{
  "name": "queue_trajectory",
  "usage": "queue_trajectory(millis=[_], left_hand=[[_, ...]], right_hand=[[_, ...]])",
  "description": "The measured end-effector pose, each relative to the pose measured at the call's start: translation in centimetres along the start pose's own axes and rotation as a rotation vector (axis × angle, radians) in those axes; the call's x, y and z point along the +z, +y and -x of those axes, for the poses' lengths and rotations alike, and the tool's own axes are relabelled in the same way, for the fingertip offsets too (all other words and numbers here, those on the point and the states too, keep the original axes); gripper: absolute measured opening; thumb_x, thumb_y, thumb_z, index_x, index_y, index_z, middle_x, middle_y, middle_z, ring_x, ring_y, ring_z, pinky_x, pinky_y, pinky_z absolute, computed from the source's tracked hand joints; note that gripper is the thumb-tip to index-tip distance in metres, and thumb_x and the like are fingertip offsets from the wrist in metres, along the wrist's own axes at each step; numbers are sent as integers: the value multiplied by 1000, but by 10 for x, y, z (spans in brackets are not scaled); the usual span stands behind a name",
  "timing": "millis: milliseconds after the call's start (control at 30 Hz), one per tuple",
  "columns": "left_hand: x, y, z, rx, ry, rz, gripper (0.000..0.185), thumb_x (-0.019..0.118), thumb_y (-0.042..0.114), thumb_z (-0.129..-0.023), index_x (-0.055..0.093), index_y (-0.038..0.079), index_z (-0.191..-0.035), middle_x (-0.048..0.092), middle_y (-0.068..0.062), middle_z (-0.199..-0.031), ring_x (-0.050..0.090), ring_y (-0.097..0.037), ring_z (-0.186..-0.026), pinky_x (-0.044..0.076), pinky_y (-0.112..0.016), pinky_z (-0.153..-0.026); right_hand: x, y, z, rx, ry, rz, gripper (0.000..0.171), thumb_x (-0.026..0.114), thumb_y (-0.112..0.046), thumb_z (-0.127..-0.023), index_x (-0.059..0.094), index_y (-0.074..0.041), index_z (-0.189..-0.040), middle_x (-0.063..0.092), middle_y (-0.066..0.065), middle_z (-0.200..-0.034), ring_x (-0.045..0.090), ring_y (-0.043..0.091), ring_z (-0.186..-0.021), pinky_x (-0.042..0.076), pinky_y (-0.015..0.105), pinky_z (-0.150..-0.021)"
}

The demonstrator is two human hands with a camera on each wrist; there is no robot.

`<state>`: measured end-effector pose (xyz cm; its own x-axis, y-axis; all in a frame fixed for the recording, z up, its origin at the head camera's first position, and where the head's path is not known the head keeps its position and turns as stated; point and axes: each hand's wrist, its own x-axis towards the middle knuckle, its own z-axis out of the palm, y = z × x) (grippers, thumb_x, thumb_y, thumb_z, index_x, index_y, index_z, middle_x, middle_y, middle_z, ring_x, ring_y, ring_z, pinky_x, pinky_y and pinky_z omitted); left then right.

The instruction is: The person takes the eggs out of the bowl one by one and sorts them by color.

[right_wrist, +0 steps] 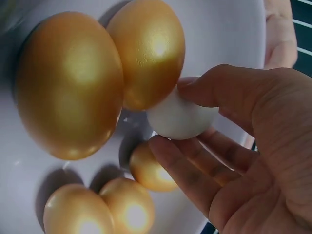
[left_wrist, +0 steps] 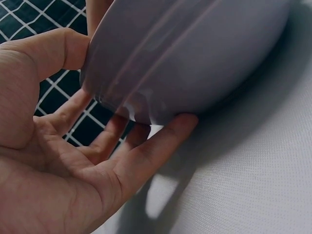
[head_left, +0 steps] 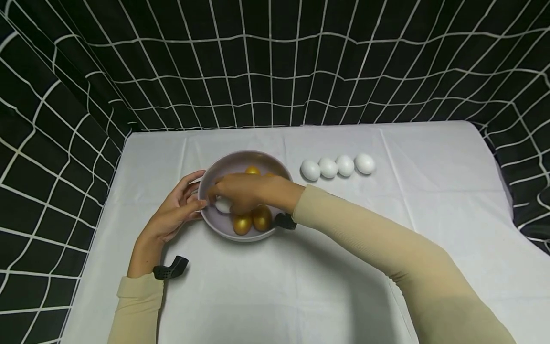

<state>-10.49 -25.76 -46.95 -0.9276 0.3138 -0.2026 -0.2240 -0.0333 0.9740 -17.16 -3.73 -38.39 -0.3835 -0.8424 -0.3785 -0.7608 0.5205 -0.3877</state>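
Note:
A pale grey bowl [head_left: 240,155] sits on the white cloth and holds several golden eggs [head_left: 252,220] and one white egg [head_left: 223,206]. My right hand [head_left: 220,198] reaches into the bowl from the right. In the right wrist view its thumb [right_wrist: 214,84] and fingers [right_wrist: 187,168] pinch the white egg [right_wrist: 181,122], which lies against a golden egg [right_wrist: 146,53]. My left hand [head_left: 191,198] grips the bowl's left side. The left wrist view shows its thumb [left_wrist: 63,48] on the rim and its fingers [left_wrist: 156,146] under the bowl's wall [left_wrist: 204,53].
Several white eggs [head_left: 337,166] lie in a row on the cloth, right of the bowl. The white tablecloth [head_left: 386,229] covers the table, with black, white-gridded curtain [head_left: 275,67] behind and at both sides. Black wrist straps [head_left: 171,267] show on both arms.

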Motion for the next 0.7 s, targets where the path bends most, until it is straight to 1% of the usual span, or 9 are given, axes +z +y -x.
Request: queue_trajectory(millis=[100,133,267,367,467,633,700], left_hand=[[-1,0,0,-3,2,-1,79,62,0,-100,26,22,-167,43,-7,-156,64,-9,-125,64,-32,-88],[-1,0,0,-4,2,-1,79,62,0,-100,26,22,-166,44,-6,-155,63,-9,-125,64,-32,-88],[0,0,0,-7,4,-4,78,63,0,-100,27,22,-166,45,-5,-154,62,-9,-126,63,-33,-88],[0,0,0,-6,8,-5,78,63,1,-100,27,23,-166,46,-4,-153,63,-9,-125,63,-33,-88],[0,-1,1,-3,9,-1,78,62,0,-100,27,23,-166,45,-5,-153,63,-9,-124,63,-33,-88],[0,-1,-1,-9,8,0,79,63,0,-99,28,24,-166,43,-9,-157,62,-11,-125,63,-33,-90],[0,-1,-2,-10,13,-3,79,63,0,-99,28,24,-166,42,-10,-158,62,-12,-125,63,-33,-90]], right_hand=[[-2,1,6,-8,21,-4,46,73,-7,-93,66,-16,-138,63,5,-141,61,20,-125,49,39,-113],[-3,2,9,-6,33,0,46,72,-8,-93,66,-16,-138,63,6,-141,61,20,-125,49,39,-111],[-3,8,21,-13,101,-18,47,71,-7,-92,65,-15,-138,63,6,-139,62,22,-122,50,41,-110],[-2,13,29,-34,169,-68,47,72,-4,-90,66,-12,-136,64,7,-138,63,23,-121,50,39,-112],[-1,19,38,-60,239,-108,44,71,-3,-90,68,-12,-134,66,6,-136,63,22,-125,48,39,-114],[2,29,57,-71,358,-180,42,70,-5,-92,68,-10,-134,68,5,-136,60,22,-131,47,40,-117],[3,33,64,-73,401,-230,43,70,-4,-91,68,-8,-134,68,6,-135,60,22,-130,48,41,-115]])
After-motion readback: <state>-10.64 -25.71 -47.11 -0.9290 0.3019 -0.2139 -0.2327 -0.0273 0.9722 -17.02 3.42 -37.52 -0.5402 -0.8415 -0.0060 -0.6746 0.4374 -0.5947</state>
